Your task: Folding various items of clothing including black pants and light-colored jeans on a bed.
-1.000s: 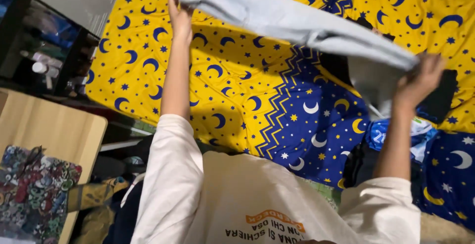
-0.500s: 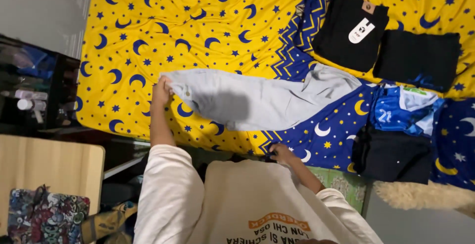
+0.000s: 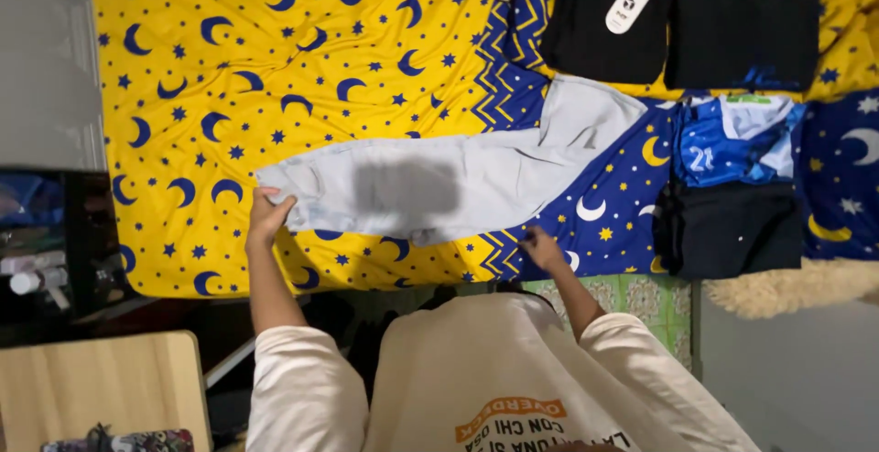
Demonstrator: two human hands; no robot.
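Pale grey-blue trousers [image 3: 485, 173] lie stretched out flat across a bed cover [image 3: 275, 58] of yellow and blue with moons and stars. My left hand [image 3: 267, 217] pinches the trousers' left end near the bed's front edge. My right hand [image 3: 543, 249] rests on the cover at the lower edge of the trousers, fingers together; whether it grips cloth I cannot tell.
Folded clothes lie at the right: two black pieces [image 3: 609, 17] [image 3: 743, 35] at the back, a blue and white jersey [image 3: 732, 136], and a black piece [image 3: 730, 229] in front. A wooden table [image 3: 101, 388] stands lower left, dark shelves [image 3: 46, 250] at left, a fluffy rug [image 3: 797, 287] lower right.
The trousers, held up in the air a second ago, have come down and now lie flat on the bed. Both hands have dropped to the bed's front edge.
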